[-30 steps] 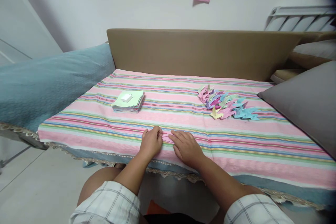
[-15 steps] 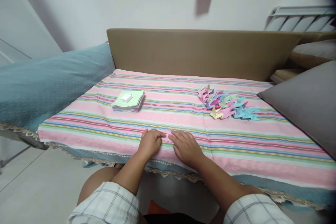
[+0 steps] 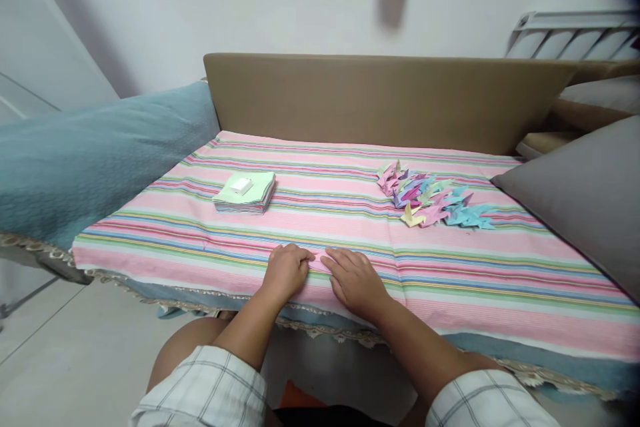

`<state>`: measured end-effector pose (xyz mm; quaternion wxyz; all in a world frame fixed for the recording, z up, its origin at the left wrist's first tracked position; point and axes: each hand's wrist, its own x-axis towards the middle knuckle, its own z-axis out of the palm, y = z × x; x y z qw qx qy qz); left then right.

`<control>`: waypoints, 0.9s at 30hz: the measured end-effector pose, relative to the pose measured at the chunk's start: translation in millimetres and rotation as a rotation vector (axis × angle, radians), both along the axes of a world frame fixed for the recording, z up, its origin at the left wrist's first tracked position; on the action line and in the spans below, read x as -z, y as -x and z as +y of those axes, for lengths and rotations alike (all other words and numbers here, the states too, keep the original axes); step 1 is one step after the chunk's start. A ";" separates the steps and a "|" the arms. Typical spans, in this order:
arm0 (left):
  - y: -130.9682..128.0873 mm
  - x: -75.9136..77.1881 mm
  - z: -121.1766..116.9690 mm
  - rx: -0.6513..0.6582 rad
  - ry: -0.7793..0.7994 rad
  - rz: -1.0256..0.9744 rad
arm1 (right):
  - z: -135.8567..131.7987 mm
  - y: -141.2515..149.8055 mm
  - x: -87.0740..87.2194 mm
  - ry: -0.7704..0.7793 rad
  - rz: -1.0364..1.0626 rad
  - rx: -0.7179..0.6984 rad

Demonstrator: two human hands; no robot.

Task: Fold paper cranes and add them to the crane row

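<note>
- Left hand (image 3: 287, 271): fingers curled inward, tips at the left end of the pink paper (image 3: 319, 263); whether it pinches or merely presses, cannot be told.
- Right hand (image 3: 356, 280): fingers extended, close together, laid over the paper's right end — flattened rather than gripping.
- Pink paper: narrow visible portion, lying between both hands near the front of the striped cloth (image 3: 325, 203); remainder hidden by fingers.
- Striped cloth: pink fabric with multicoloured bands, lightly creased.
- Paper stack (image 3: 259, 191): squarish sheets, pale green uppermost, edges slightly uneven; small white block (image 3: 241, 186) resting on top.
- Folded paper figures (image 3: 433, 197): sharp-pointed, mixed pastel colours, clustered right of the stack — well apart from it.
- Blue cover (image 3: 115, 147): textured fabric, left end.
- Grey cushion (image 3: 585, 193): smooth-faced, pointed corner, right end.
</note>
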<state>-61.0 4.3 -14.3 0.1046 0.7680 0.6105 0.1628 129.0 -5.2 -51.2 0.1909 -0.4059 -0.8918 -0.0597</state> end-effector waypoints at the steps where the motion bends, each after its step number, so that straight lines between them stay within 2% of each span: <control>1: 1.3 -0.8 0.3 0.006 -0.003 0.000 | 0.1 -0.1 0.0 0.002 -0.001 0.001; 6: 4.0 -6.9 -1.0 -0.057 0.011 -0.011 | 0.4 -0.2 -0.8 -0.004 -0.002 -0.005; 13: -1.8 -10.0 -8.9 -0.206 0.013 0.112 | -0.5 0.3 -2.9 -0.005 0.005 -0.008; 21: -1.8 -5.6 -10.4 -0.203 -0.003 0.124 | -0.4 -0.3 -1.2 0.010 0.005 -0.008; 27: -7.7 -0.8 -11.9 -0.253 -0.045 0.143 | -0.2 0.1 -0.5 -0.004 0.008 -0.008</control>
